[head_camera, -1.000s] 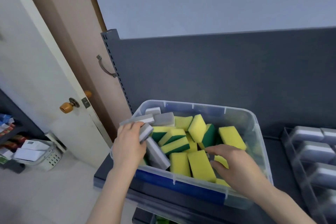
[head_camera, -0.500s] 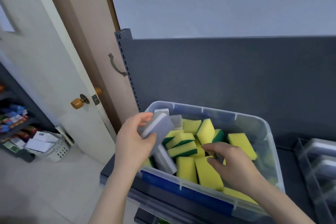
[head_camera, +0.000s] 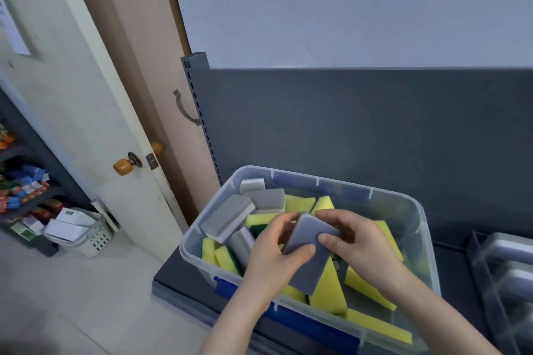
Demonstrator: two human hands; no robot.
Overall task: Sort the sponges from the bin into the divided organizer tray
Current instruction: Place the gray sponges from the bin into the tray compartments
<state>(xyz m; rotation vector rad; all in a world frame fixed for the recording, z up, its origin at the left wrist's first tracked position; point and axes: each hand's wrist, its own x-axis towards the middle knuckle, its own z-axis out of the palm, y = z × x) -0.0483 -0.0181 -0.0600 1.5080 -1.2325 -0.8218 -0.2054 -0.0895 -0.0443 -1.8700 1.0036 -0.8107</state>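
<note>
A clear plastic bin [head_camera: 419, 219] with blue latches sits on a dark shelf and holds several yellow-green sponges [head_camera: 327, 285] and grey sponges [head_camera: 227, 217]. Above the bin's middle, one grey sponge [head_camera: 310, 251] is held between both hands. My left hand [head_camera: 271, 256] grips its left side with the thumb on top. My right hand [head_camera: 357, 242] pinches its upper right end. The divided organizer tray [head_camera: 490, 271], clear with grey sponges inside, shows blurred at the right edge.
A dark grey back panel [head_camera: 360, 124] rises behind the bin. To the left stand a white door with a round knob [head_camera: 124, 166], a white basket [head_camera: 83, 235] on the floor and a low shelf of packaged goods [head_camera: 23, 184].
My left hand lifted a grey sponge from the bin's left side and carried it to the middle. My right hand left the yellow sponges and took hold of the grey sponge's other end.
</note>
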